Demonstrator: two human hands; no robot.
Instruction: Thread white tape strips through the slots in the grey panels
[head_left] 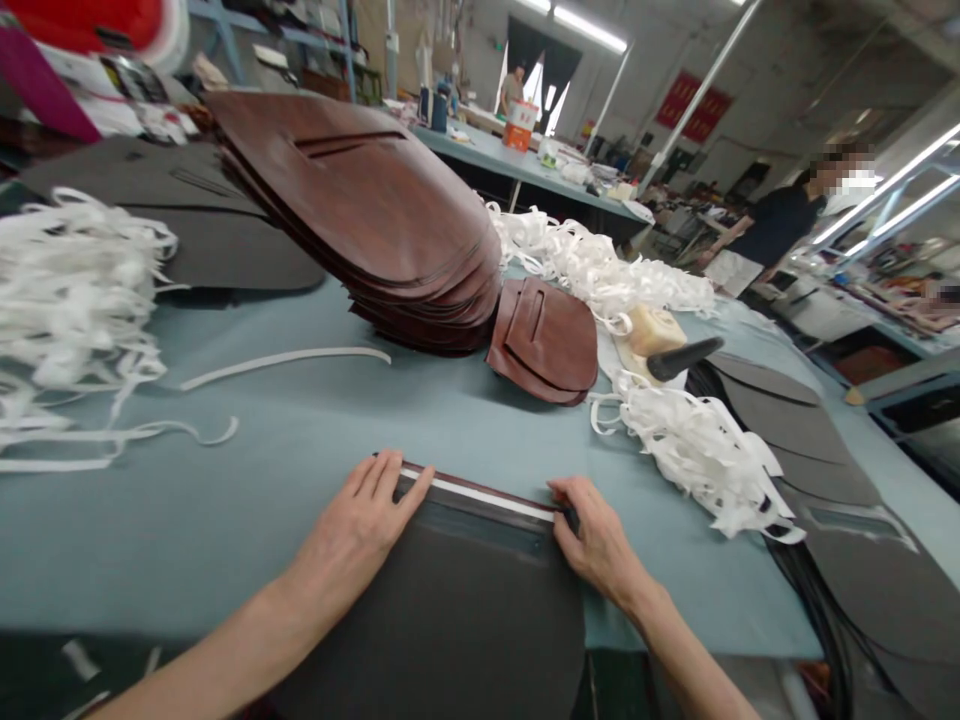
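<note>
A dark grey leather panel [480,620] lies in front of me, its near part hanging over the table edge. Along its far edge runs a white strip [491,495] with a thin brown border beyond it. My left hand [375,510] rests on the far left corner, fingers stretched out and one set apart across the strip's left end. At the far right corner, my right hand [592,530] is closed with bent fingers around the panel's edge. Beyond the panel are a tall stack of brown leather pieces [382,200] and a smaller brown pile [547,345].
White strip heaps lie left [75,290], behind [592,260] and right [697,450] on the blue-green table [300,430]. A yellowish block [652,328] and a dark tool handle [684,358] are at right, beside dark panels [847,480]. A person [772,225] stands farther back.
</note>
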